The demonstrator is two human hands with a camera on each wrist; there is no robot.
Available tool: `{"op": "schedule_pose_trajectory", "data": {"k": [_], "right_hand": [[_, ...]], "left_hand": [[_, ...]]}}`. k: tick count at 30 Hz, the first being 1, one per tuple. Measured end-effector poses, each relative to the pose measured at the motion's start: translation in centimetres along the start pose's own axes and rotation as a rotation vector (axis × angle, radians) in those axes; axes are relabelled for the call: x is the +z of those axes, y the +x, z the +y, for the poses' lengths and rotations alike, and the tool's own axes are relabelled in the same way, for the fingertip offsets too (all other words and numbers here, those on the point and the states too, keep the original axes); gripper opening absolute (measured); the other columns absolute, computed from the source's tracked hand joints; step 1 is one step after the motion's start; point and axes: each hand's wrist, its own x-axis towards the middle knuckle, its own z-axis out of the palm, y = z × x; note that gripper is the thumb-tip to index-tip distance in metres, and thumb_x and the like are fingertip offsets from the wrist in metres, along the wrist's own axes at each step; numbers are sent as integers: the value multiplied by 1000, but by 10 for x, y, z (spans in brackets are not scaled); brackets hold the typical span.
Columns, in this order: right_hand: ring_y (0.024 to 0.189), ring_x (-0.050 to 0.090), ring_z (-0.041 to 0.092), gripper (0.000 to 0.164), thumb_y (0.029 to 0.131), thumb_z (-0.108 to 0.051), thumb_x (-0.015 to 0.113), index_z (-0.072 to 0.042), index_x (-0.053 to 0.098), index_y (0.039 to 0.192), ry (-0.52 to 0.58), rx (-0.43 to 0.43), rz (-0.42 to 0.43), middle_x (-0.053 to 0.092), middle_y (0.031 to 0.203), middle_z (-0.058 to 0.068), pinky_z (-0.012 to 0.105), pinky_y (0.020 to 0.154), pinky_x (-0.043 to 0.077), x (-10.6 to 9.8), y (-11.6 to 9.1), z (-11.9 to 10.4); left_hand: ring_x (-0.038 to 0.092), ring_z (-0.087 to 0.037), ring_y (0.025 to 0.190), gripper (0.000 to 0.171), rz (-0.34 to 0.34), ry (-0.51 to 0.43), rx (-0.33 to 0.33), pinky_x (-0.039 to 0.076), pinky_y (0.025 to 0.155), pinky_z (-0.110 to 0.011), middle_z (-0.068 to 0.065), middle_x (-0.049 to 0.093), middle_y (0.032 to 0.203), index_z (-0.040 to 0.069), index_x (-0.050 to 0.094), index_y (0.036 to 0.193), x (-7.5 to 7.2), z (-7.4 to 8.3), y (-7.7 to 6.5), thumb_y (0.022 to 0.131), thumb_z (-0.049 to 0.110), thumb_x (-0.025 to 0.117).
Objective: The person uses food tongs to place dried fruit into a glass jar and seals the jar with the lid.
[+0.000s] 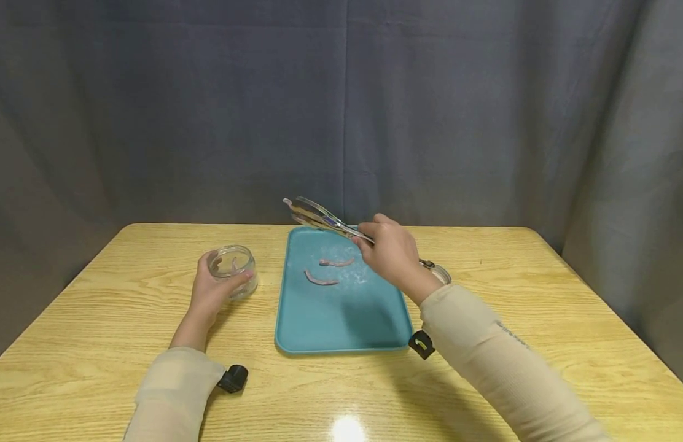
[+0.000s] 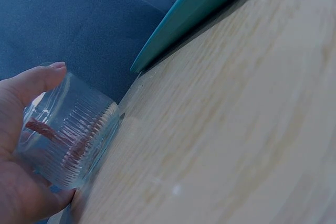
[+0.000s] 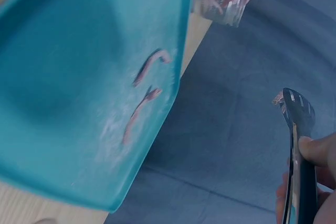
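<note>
My left hand [image 1: 211, 293] grips a clear glass jar [image 1: 233, 261] standing on the table left of the tray, thumb and fingers around its side. A reddish strip [image 2: 42, 128] shows inside the jar in the left wrist view. With my right hand [image 1: 391, 250] I hold metal tongs [image 1: 327, 219] above the tray's far end, their head pointing left. A small pale pink strip end [image 1: 287, 201] sticks out from the tips of the tongs. Below, two curved pinkish strips [image 1: 337, 263] lie on the blue-green tray [image 1: 330, 322], among white powdery smears.
A round, shiny-rimmed object [image 1: 442, 274] sits right of the tray, partly hidden behind my right forearm. The wooden table [image 1: 540, 319] extends on both sides, with a dark grey curtain [image 1: 236, 123] behind its far edge.
</note>
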Motion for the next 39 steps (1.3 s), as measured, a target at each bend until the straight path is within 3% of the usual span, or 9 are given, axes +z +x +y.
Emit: {"op": "schedule_pose_trajectory", "data": {"k": [16, 25, 39], "right_hand": [[52, 38, 10, 19, 84, -24, 58, -15, 66, 98, 81, -44, -43, 40, 67, -4, 23, 40, 32, 23, 11, -47], [53, 40, 9, 15, 85, -29, 55, -20, 66, 90, 39, -42, -96, 40, 68, -6, 23, 39, 32, 43, 10, -69], [55, 41, 9, 18, 84, -33, 55, -21, 68, 90, -36, -40, -118, 40, 67, -6, 22, 41, 33, 69, 6, -86]], "left_hand": [[21, -39, 120, 93, 14, 23, -6, 29, 93, -43, -19, 12, 138, 10, 6, 137, -1, 0, 0, 72, 24, 71], [13, -38, 123, 93, 19, 41, -1, 23, 95, -46, -20, 11, 138, 10, 5, 137, -2, 0, 0, 72, 23, 71], [16, -36, 123, 92, 9, 36, 5, 25, 96, -43, -19, 10, 139, 10, 5, 137, -6, 0, -1, 74, 25, 69]]}}
